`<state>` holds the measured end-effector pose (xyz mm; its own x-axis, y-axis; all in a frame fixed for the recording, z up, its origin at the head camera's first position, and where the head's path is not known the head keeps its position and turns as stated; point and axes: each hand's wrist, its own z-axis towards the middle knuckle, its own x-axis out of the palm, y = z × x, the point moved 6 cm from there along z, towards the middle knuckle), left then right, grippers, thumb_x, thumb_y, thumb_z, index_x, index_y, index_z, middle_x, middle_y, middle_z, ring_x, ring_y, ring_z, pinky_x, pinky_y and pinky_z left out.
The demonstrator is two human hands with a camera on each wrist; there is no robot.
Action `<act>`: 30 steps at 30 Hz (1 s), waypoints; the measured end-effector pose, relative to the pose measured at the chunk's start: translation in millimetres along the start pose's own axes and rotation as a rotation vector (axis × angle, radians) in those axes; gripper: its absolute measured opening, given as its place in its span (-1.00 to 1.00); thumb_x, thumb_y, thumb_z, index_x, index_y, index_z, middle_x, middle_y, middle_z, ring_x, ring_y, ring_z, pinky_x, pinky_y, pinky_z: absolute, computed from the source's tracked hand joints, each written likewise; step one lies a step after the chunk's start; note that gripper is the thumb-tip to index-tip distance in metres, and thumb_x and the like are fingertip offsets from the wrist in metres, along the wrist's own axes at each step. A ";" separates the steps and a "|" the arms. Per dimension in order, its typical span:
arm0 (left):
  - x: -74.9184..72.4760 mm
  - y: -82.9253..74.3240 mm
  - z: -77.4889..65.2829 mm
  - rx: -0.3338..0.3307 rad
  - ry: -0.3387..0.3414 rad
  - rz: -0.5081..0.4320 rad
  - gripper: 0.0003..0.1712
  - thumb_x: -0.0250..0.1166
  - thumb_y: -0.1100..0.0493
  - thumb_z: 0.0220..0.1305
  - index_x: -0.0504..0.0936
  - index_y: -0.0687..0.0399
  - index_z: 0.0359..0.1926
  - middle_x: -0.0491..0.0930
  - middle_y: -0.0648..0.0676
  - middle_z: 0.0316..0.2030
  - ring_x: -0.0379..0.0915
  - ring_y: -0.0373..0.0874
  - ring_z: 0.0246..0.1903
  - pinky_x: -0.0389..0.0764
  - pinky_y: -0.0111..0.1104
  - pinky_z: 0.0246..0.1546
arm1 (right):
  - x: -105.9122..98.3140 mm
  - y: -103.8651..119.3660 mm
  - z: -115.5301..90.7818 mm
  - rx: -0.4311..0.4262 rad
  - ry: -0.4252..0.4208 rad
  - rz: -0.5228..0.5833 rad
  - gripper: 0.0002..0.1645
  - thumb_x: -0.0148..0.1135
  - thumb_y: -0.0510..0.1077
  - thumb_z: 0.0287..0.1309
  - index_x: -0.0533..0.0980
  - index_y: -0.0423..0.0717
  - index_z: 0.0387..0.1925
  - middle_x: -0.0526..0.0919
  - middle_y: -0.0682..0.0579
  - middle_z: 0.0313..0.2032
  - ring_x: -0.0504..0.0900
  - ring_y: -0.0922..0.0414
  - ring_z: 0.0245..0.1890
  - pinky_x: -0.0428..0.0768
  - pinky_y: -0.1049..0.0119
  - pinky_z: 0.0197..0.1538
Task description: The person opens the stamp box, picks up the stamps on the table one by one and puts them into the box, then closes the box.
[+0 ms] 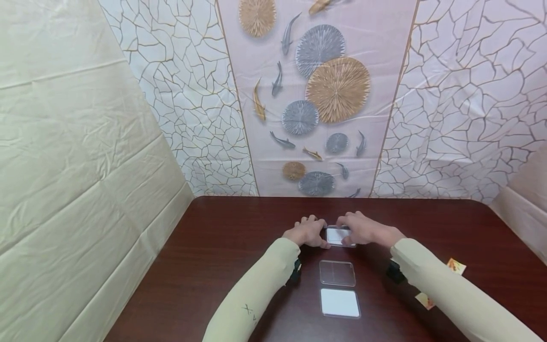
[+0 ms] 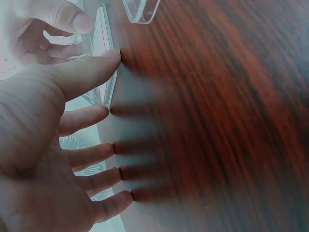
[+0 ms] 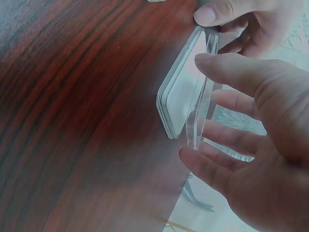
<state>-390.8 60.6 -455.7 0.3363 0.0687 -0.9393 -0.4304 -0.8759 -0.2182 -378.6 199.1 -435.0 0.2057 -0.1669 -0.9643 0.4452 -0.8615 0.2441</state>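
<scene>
A flat clear plastic case with a white insert (image 1: 334, 235) lies on the table between the two hands. My right hand (image 1: 362, 230) pinches a clear plastic lid (image 3: 197, 113) between thumb and fingers; the right wrist view shows it tilted just over the white case (image 3: 181, 92). My left hand (image 1: 307, 232) is at the case's left side, its fingers spread with tips down on the table. In the left wrist view the left thumb (image 2: 91, 72) is at the case's edge; whether it presses on it, I cannot tell.
Nearer the front lie a separate clear plastic piece (image 1: 337, 273) and another case with a white insert (image 1: 340, 303). Small yellow-orange cards (image 1: 456, 266) are partly covered by the right sleeve (image 1: 453, 289). A patterned cloth (image 1: 316, 142) hangs behind the dark wooden table (image 1: 239, 237).
</scene>
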 end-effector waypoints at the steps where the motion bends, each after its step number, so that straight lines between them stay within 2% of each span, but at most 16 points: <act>1: 0.0 -0.1 0.0 0.000 0.001 -0.001 -0.27 0.33 -0.30 0.17 0.39 -0.24 0.31 0.32 0.02 0.27 0.23 -0.02 0.21 0.32 -0.09 0.25 | -0.8 -0.9 -0.9 0.001 -0.003 -0.002 -0.52 0.46 -0.06 0.02 0.57 -0.05 0.00 0.58 -0.08 -0.08 0.47 -0.05 -0.08 0.48 -0.04 0.01; 11: 0.1 -2.1 -0.5 -0.008 0.006 -0.009 -0.28 0.33 -0.30 0.17 0.39 -0.25 0.30 0.31 0.02 0.28 0.23 -0.01 0.23 0.33 -0.08 0.25 | -7.7 -3.3 -6.8 -0.029 -0.035 -0.009 -0.55 0.46 -0.07 0.01 0.58 -0.10 -0.04 0.60 -0.11 -0.14 0.50 -0.06 -0.14 0.48 -0.03 -0.04; 23: 2.5 -1.6 1.3 -0.010 0.006 -0.018 -0.29 0.33 -0.29 0.18 0.36 -0.35 0.33 0.28 0.03 0.32 0.20 0.01 0.26 0.31 -0.06 0.26 | -8.0 -9.9 -3.9 0.008 -0.021 -0.008 -0.55 0.45 -0.09 0.03 0.57 -0.09 -0.02 0.61 -0.09 -0.12 0.50 -0.05 -0.11 0.49 -0.04 -0.01; 30: 2.6 -1.6 -0.7 -0.016 -0.004 -0.039 -0.31 0.33 -0.27 0.19 0.39 -0.35 0.31 0.28 0.01 0.31 0.19 0.00 0.28 0.31 -0.07 0.24 | -10.2 -12.9 -3.0 0.007 -0.029 -0.001 -0.55 0.44 -0.11 0.04 0.57 -0.11 -0.01 0.61 -0.13 -0.11 0.49 -0.05 -0.12 0.49 -0.04 -0.04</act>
<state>-388.7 61.9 -457.6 0.3495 0.1045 -0.9311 -0.4039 -0.8799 -0.2503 -383.8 213.3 -428.1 0.1800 -0.1795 -0.9672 0.4390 -0.8652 0.2423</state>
